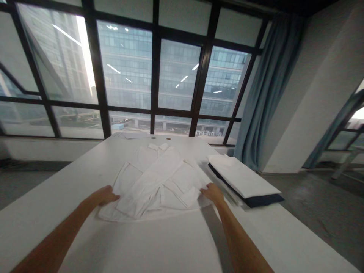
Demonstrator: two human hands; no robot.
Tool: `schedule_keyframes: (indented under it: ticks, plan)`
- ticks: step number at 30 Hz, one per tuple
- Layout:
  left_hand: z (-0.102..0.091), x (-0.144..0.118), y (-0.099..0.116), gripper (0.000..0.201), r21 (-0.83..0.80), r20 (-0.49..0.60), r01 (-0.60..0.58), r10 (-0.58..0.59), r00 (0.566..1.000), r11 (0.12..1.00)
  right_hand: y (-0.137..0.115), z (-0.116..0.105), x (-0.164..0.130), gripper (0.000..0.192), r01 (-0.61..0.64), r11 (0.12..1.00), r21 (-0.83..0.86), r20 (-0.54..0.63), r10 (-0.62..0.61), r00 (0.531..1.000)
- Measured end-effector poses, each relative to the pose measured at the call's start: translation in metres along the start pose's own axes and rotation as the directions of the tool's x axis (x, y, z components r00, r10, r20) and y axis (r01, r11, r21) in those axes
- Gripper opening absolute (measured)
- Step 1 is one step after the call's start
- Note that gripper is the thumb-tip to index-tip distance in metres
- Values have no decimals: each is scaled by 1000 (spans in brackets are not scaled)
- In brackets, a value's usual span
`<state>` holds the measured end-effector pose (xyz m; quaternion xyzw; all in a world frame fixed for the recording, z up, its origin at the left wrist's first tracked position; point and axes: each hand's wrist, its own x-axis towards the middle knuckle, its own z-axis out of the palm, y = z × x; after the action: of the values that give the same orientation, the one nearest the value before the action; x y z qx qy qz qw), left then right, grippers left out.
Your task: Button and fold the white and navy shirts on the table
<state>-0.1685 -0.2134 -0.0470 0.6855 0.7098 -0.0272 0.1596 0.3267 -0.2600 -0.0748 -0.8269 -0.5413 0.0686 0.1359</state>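
A white shirt (159, 182) lies on the white table, its collar toward the window and its sleeves crossed over the body. My left hand (105, 195) is closed on the shirt's left edge, thumb on top of the cloth. On the opposite edge, my right hand (212, 192) pinches the fabric between thumb and fingers. The near hem of the shirt spreads in a curve between the two hands, with loose wrinkles in the middle.
To the right, a stack of folded white and dark navy cloth (244, 178) sits on the table (136, 250). Some flat white sheets (132, 135) and two small dark round spots are at the far end. Beyond stand large windows, a blue curtain (270, 87) and a pillar.
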Motion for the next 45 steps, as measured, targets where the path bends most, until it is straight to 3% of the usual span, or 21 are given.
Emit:
schedule_keyframes:
  ticks: [3, 7, 9, 12, 16, 18, 23, 28, 30, 32, 35, 37, 40, 45]
  plan:
    - [-20, -10, 15, 45, -46, -24, -32, 31, 999, 998, 2, 0, 5, 28, 20, 999, 34, 8, -20, 1000]
    - [-37, -39, 67, 41, 110, -235, -107, 130, 963, 988, 6, 4, 10, 24, 54, 991, 122, -35, -50, 998]
    - [-30, -55, 103, 40, 146, -243, -137, 170, 955, 980, 6, 8, 11, 26, 69, 986, 154, -58, -61, 996]
    - [-5, -72, 151, 35, 187, -171, -249, 281, 944, 950, 5, 11, 11, 29, 73, 983, 169, -65, -63, 996]
    - [26, -73, 177, 30, 202, -58, -296, 313, 948, 934, 4, 10, 9, 33, 95, 980, 174, -60, -85, 995]
    - [28, -68, 177, 30, 182, -53, -301, 315, 948, 936, 4, 9, 8, 36, 109, 978, 177, -58, -100, 993]
    - [22, -61, 168, 33, 110, -163, -360, 374, 913, 926, -2, 3, 5, 40, 127, 978, 166, -78, -116, 990]
    - [38, -65, 165, 37, 106, -16, -453, 457, 889, 885, -11, -4, -1, 40, 161, 974, 159, -79, -150, 986]
    - [38, -63, 159, 39, 49, 5, -520, 520, 854, 853, -12, -5, -4, 40, 162, 976, 147, -79, -151, 985]
    - [35, -58, 149, 49, 3, -57, -579, 579, 814, 815, -12, -6, -6, 40, 146, 980, 134, -80, -137, 987]
    - [36, -50, 129, 55, 69, -194, -676, 674, 712, 734, -13, -11, -11, 40, 110, 987, 115, -93, -100, 991]
    - [43, -46, 115, 61, 136, -162, -724, 736, 657, 676, -17, -19, -16, 37, 99, 989, 106, -108, -87, 990]
    - [56, -42, 103, 67, 159, -54, -744, 758, 649, 649, -36, -35, -31, 34, 112, 987, 116, -156, -93, 983]
    - [60, -42, 102, 67, 141, -60, -747, 759, 648, 649, -93, -37, -70, 34, 249, 961, 118, -206, -222, 953]
